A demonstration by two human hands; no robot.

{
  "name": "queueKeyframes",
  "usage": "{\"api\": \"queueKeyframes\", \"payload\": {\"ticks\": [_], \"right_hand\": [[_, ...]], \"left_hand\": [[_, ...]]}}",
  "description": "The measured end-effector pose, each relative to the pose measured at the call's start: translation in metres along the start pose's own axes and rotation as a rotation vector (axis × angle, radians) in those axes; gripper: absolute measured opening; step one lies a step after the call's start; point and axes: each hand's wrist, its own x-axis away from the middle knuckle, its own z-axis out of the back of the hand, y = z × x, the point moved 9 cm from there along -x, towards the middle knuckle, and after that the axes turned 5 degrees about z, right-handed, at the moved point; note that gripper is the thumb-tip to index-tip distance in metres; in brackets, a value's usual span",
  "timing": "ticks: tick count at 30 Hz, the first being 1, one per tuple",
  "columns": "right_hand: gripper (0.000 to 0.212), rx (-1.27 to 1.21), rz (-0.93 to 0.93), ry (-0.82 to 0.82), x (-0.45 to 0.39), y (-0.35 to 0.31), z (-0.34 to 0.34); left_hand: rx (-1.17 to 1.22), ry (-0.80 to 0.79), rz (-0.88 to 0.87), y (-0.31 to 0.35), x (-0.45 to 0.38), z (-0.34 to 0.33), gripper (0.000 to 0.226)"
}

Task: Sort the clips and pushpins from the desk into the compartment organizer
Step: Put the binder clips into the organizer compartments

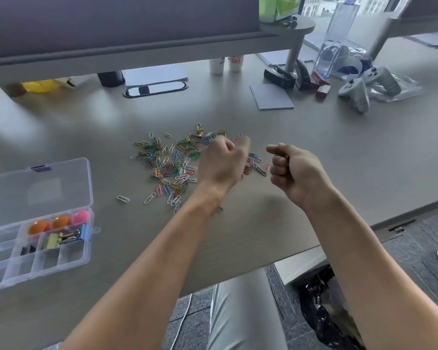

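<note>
At the centre of the frame the left hand (223, 160) hangs over the heap of paper clips (172, 164), its fingers curled; whether they pinch a clip I cannot tell. The right hand (292, 170) is closed, with something small and dark between its fingers. The organizer box (84, 243) waits open at the lower left. It would be better to take clips by colour, few at a time. The desk (238, 231) between heap and box is bare, with its front edge near the forearms.
</note>
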Motion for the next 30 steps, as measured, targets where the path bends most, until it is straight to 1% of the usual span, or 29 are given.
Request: {"api": "queueKeyframes", "payload": {"ticks": [2,3,4,6,8,9,11,13,16,19,21,23,24,26,28,30], "right_hand": [[0.027,0.108,0.032,-0.016,-0.013,-0.007,-0.017],[0.03,0.169,0.055,-0.025,-0.021,-0.011,-0.027],[0.033,0.241,0.081,-0.033,-0.029,-0.015,-0.036],[0.032,0.434,0.142,-0.032,-0.046,-0.021,-0.052],[0.024,0.679,0.236,-0.006,-0.065,-0.028,-0.065],[0.025,0.824,0.296,0.0,-0.073,-0.031,-0.073],[0.037,1.12,0.398,0.014,-0.087,-0.033,-0.089],[0.045,1.298,0.48,0.064,-0.095,-0.036,-0.101],[0.045,1.45,0.578,0.142,-0.101,-0.042,-0.116],[0.035,1.519,0.567,0.164,-0.108,-0.04,-0.122],[0.032,1.51,0.54,0.165,-0.111,-0.039,-0.123],[0.032,1.445,0.508,0.156,-0.11,-0.041,-0.122],[0.033,1.368,0.48,0.142,-0.11,-0.041,-0.119],[0.036,1.121,0.423,0.08,-0.109,-0.042,-0.116],[0.037,0.819,0.307,0.004,-0.107,-0.039,-0.115],[0.028,0.575,0.155,-0.055,-0.106,-0.03,-0.116]], "left_hand": [[0.44,-0.127,0.236,-0.02,-0.011,0.008,0.027],[0.631,-0.184,0.345,-0.029,-0.015,0.01,0.02],[0.773,-0.221,0.418,-0.037,-0.019,0.014,0.015],[0.934,-0.234,0.467,-0.047,-0.03,0.026,0.012],[0.987,-0.195,0.47,-0.054,-0.044,0.04,0.019],[0.979,-0.171,0.466,-0.057,-0.05,0.047,0.022],[0.934,-0.11,0.473,-0.067,-0.063,0.059,0.026],[0.884,-0.061,0.482,-0.077,-0.073,0.071,0.025],[0.733,-0.014,0.456,-0.09,-0.083,0.088,0.026],[0.551,0.016,0.377,-0.091,-0.09,0.102,0.028],[0.368,0.024,0.297,-0.083,-0.094,0.106,0.03],[0.048,0.046,0.177,-0.072,-0.1,0.107,0.03],[-0.112,0.068,0.105,-0.066,-0.104,0.106,0.026],[-0.349,0.091,-0.003,-0.057,-0.108,0.101,0.017],[-0.456,0.069,-0.026,-0.055,-0.111,0.094,0.018],[-0.501,0.049,-0.038,-0.054,-0.115,0.089,0.026]]}}
